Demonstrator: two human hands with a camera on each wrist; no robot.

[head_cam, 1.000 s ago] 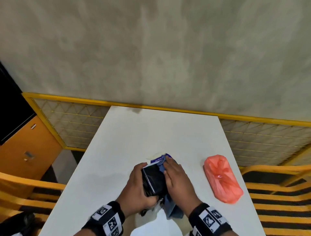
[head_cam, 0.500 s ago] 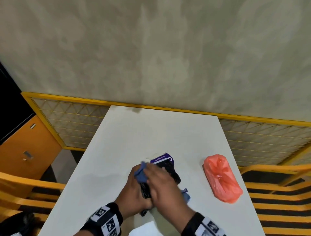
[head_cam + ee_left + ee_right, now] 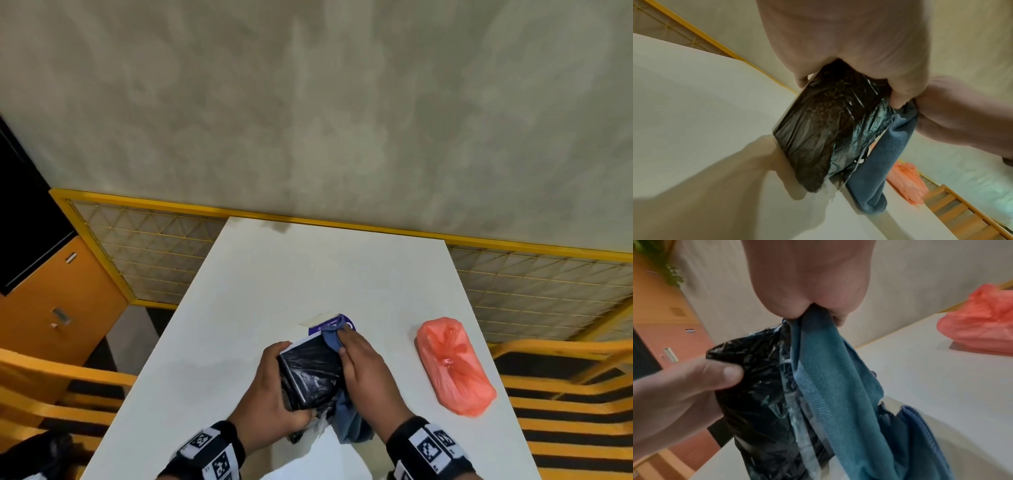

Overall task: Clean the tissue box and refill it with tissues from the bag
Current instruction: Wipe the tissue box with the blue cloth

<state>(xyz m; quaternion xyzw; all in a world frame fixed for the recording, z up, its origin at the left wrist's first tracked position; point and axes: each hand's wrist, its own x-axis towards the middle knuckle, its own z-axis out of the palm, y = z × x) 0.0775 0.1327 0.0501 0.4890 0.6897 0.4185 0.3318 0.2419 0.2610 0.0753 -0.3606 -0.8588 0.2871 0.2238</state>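
white table [image 3: 274, 291], l hand [image 3: 274, 387] grips box [image 3: 310, 371], r hand [image 3: 366, 377] w/ cloth [image 3: 349, 423]

A white rectangular table [image 3: 308, 274] stands against a mottled beige plaster wall [image 3: 308, 102], with a yellow-framed wire-mesh panel [image 3: 144, 253] running along the wall's foot behind it. An orange wooden cabinet [image 3: 51, 301] with a black upper section stands at left, and yellow slatted benches [image 3: 565, 394] flank the table on both sides.

head: high above, facing down and forward over the tabletop [image 3: 329, 284].
wrists: very near, along each hand.
shared: tissue box [image 3: 310, 371] [image 3: 818, 129] [image 3: 756, 386].
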